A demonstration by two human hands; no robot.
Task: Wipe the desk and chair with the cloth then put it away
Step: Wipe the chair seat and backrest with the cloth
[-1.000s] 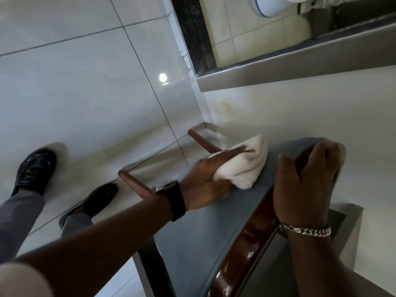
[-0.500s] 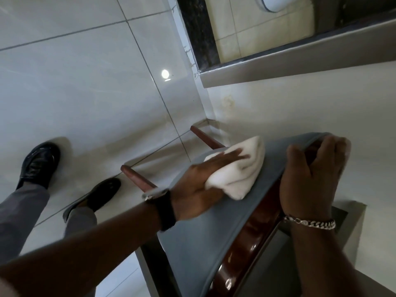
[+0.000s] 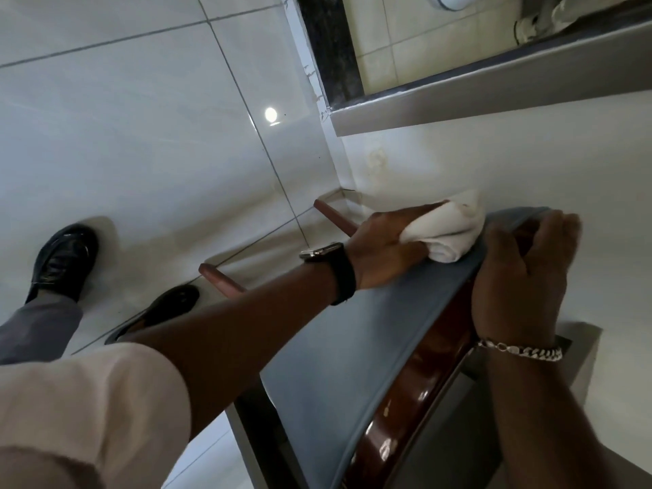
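A chair point(image 3: 338, 368) with a grey padded back and a glossy brown wooden frame fills the lower middle of the view, tilted. My left hand point(image 3: 384, 248), with a black watch on the wrist, presses a bunched white cloth point(image 3: 451, 231) against the far end of the grey padding. My right hand point(image 3: 522, 277), with a silver chain bracelet, grips the chair's top corner over the wooden edge. Two reddish-brown chair legs point(image 3: 220, 278) stick out to the left above the floor. No desk is in view.
Pale glossy floor tiles point(image 3: 141, 153) lie to the left, with my two black shoes point(image 3: 63, 259) on them. A white wall point(image 3: 494, 164) runs just behind the chair. A grey door frame point(image 3: 494, 68) and a dark threshold strip are at the top right.
My left hand has slid the cloth along the grey padding toward the chair's far end, near the wall. My right hand keeps its grip on the top corner.
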